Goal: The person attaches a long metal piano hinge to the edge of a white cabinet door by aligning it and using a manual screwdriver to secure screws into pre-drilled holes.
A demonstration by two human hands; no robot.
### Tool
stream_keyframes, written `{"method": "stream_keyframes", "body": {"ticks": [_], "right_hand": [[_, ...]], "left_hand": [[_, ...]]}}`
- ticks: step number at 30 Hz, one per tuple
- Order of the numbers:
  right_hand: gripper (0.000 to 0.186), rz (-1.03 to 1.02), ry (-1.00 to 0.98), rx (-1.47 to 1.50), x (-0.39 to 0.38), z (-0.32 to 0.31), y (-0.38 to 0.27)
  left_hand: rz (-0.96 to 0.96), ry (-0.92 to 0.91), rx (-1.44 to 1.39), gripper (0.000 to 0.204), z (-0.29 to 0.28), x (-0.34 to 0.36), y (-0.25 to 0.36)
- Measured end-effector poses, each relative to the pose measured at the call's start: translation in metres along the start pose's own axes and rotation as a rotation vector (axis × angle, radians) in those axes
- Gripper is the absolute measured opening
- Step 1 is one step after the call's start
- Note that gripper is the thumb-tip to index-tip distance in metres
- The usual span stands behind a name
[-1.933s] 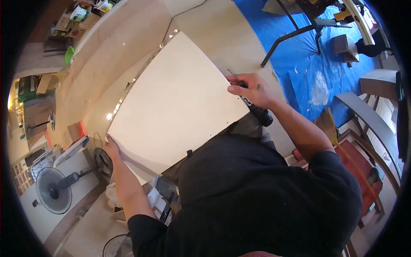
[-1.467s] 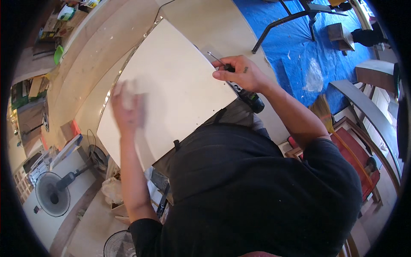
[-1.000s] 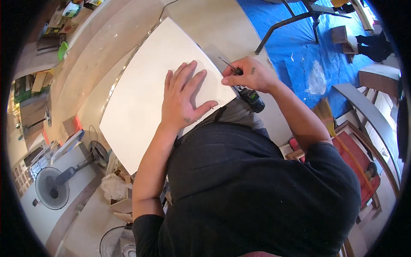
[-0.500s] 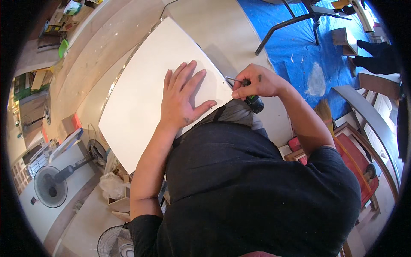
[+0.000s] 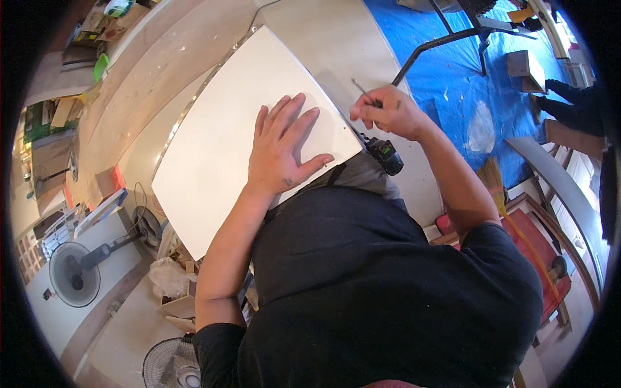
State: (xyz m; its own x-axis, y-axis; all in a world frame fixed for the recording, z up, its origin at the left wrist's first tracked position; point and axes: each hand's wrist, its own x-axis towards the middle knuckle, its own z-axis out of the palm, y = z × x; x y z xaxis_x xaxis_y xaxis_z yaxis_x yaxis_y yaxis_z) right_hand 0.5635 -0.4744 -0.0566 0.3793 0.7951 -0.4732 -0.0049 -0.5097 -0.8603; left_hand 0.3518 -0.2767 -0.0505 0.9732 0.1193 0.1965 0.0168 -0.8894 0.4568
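Right hand point(image 5: 388, 113) fingers clamped on thin rod point(image 5: 362, 90) — tip up-left, left hand point(image 5: 281, 152) splayed on white panel point(image 5: 220, 149)

White panel point(image 5: 220, 149), blue tarp point(image 5: 453, 84), black shirt point(image 5: 388, 291), red mat point(image 5: 543, 258).

Blue tarp point(image 5: 453, 71) covers the floor at 1–2 o'clock, with a black metal stand leg point(image 5: 427, 48) across it and a small wooden box point(image 5: 525, 64) near 2. Straw broom point(image 5: 495, 184) lies at 3 o'clock beside a red mat point(image 5: 540, 271). Standing fan point(image 5: 74, 271) at 8 o'clock, second fan point(image 5: 171, 365) at 7. Crumpled plastic bag point(image 5: 167, 278) and wood scraps point(image 5: 181, 304) between them. Green bowl point(image 5: 101, 66) at 10–11. Long plywood strips point(image 5: 155, 71) run along the top left. Another person's dark sleeve point(image 5: 576, 110) at 2 o'clock.
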Motion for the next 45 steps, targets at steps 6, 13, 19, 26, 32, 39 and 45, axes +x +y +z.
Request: {"method": "stream_keyframes", "body": {"ticks": [6,13,19,26,32,39,45], "right_hand": [[0.029,-0.14,0.212,0.231,0.048,0.009,-0.005],[0.027,-0.231,0.241,0.259,0.14,0.015,-0.038],[0.021,-0.185,0.234,0.524,0.217,0.024,-0.063],[0.027,-0.156,0.209,0.59,0.23,0.028,-0.072],[0.031,-0.146,0.209,0.584,0.235,0.026,-0.078],[0.039,-0.16,0.108,0.434,0.225,0.01,-0.073],[0.049,-0.152,0.052,0.334,0.222,0.003,-0.076]], "left_hand": [[-0.008,-0.015,0.017,0.081,0.0,-0.001,0.0],[-0.01,-0.021,0.011,0.082,-0.002,0.001,-0.001],[-0.01,-0.052,0.059,0.084,-0.002,0.0,0.001],[-0.014,-0.064,0.09,0.086,0.001,-0.003,0.002],[0.002,-0.079,0.106,0.086,0.0,0.002,0.002],[0.008,-0.085,0.061,0.086,-0.006,-0.001,0.003],[0.011,-0.082,0.01,0.082,-0.009,0.004,-0.001]]}}
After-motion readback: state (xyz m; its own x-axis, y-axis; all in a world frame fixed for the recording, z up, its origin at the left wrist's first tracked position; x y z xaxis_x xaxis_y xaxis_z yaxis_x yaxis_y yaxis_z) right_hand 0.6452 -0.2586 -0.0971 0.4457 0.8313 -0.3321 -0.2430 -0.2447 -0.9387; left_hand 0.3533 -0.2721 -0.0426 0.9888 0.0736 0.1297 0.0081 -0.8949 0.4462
